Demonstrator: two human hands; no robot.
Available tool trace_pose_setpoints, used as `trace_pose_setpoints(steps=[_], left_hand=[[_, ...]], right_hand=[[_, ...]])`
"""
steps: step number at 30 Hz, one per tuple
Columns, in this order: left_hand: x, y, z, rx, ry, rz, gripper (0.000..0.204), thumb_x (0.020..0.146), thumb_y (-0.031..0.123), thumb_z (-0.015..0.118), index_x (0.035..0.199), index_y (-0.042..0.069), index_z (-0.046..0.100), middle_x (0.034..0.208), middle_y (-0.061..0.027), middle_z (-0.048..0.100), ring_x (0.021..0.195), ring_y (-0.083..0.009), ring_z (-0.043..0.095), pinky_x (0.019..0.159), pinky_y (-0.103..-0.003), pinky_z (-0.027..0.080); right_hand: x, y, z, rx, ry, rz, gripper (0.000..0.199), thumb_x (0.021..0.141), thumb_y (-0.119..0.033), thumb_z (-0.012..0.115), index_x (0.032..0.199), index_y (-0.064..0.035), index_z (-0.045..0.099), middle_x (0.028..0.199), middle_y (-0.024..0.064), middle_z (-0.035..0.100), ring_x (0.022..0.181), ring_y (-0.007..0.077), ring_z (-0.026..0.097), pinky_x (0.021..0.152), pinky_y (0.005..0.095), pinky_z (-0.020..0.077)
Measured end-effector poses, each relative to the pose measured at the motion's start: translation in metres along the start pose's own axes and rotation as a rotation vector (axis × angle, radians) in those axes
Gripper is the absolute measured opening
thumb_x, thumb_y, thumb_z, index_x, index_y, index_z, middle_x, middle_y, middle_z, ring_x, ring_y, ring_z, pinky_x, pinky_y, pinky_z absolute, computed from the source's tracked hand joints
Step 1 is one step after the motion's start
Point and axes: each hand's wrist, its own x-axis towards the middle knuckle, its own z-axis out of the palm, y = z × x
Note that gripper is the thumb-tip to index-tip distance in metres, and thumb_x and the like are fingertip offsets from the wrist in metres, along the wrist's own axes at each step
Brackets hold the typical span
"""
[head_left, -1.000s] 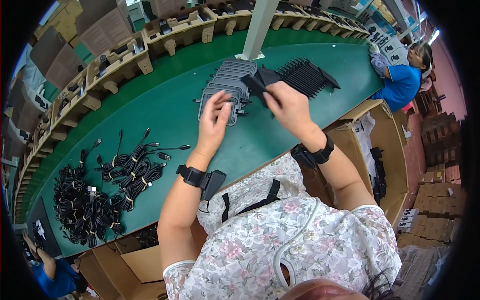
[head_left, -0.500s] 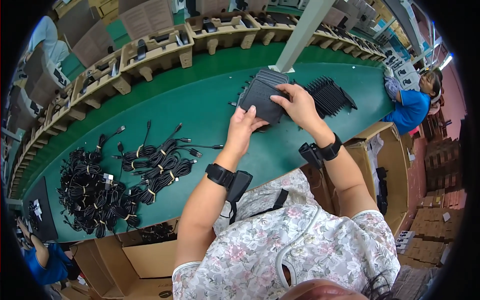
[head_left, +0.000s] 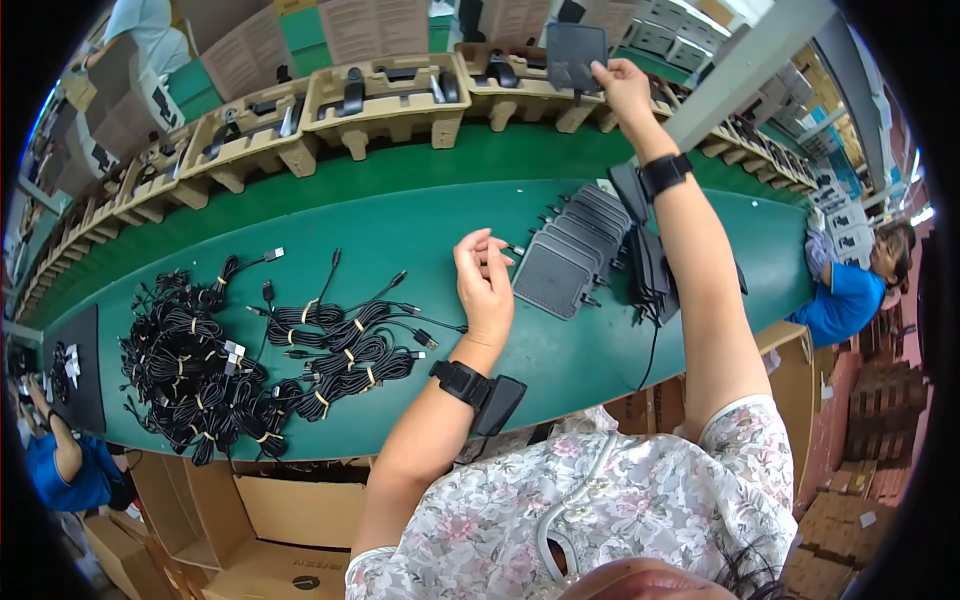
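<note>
Works at a long green table (head_left: pixel 430 215), broad enough to keep separate groups apart. Faces a row of brown moulded trays (head_left: pixel 385 125) beyond its far edge, set side by side, probably for easy reach into each. Has a heap of black cables (head_left: pixel 190 370) well to the left, coils bound with pale bands (head_left: pixel 371 377), most likely against tangling. Has overlapping dark plates (head_left: pixel 555 275) straight ahead, laid flat like shingles, perhaps for leaving an edge of each free to pick up. Next to these, beneath the right forearm (head_left: pixel 700 260), has more black pieces (head_left: pixel 652 275), partly covered and hard to identify. Hangs the left hand (head_left: pixel 487 280) just beside the left edge of the plates, fingers loosely bent, grip slack, with nothing visibly held. Holds a dark square plate (head_left: pixel 575 55) up in the right hand (head_left: pixel 627 88), at arm's stretch before the trays, well away from the overlapping plates. Pinches it narrowly at the lower right side, between thumb and fingers, apparently to leave most of the flat face uncovered. Cannot tell whether touching a tray.
</note>
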Motion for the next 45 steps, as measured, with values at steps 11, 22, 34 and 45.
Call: trace_pose_setpoints(steps=[11, 22, 34, 45], left_hand=[[0.006, -0.007, 0.006, 0.284, 0.035, 0.132, 0.018, 0.087, 0.004, 0.049, 0.105, 0.002, 0.048, 0.088, -0.0100, 0.054, 0.067, -0.0167, 0.056, 0.057, -0.027, 0.047], [0.004, -0.002, 0.003, 0.527, 0.032, 0.215, 0.014, 0.083, 0.005, 0.052, 0.096, 0.004, 0.051, 0.092, -0.0130, 0.052, 0.084, -0.0330, 0.055, 0.069, -0.039, 0.047], [0.015, -0.033, 0.008, 0.350, -0.330, 0.076, 0.021, 0.088, 0.030, 0.047, 0.091, 0.009, 0.045, 0.089, -0.0049, 0.047, 0.089, -0.0202, 0.048, 0.084, -0.030, 0.039], [-0.031, 0.015, -0.019, 0.629, -0.338, -0.044, 0.033, 0.083, 0.031, 0.048, 0.101, 0.004, 0.054, 0.114, -0.0156, 0.054, 0.108, -0.0301, 0.050, 0.089, -0.040, 0.042]], right_hand=[[0.081, 0.073, 0.029, -0.696, -0.259, 0.079, 0.036, 0.080, -0.039, 0.065, 0.086, -0.0032, 0.062, 0.070, 0.0111, 0.060, 0.067, 0.0230, 0.058, 0.062, 0.0329, 0.0455], [-0.103, -0.099, 0.126, -0.437, -0.685, -0.598, 0.022, 0.081, -0.026, 0.060, 0.087, -0.0055, 0.064, 0.082, 0.0113, 0.062, 0.076, 0.0271, 0.060, 0.067, 0.0351, 0.0480], [-0.260, -0.139, 0.178, -0.461, -1.151, -1.227, 0.020, 0.073, -0.020, 0.065, 0.087, -0.0058, 0.059, 0.083, 0.0105, 0.057, 0.086, 0.0283, 0.056, 0.070, 0.0377, 0.0460], [-0.236, -0.124, 0.144, -0.281, -1.363, -0.388, 0.033, 0.077, -0.026, 0.066, 0.098, -0.0048, 0.053, 0.084, 0.0090, 0.058, 0.075, 0.0221, 0.056, 0.067, 0.0332, 0.0450]])
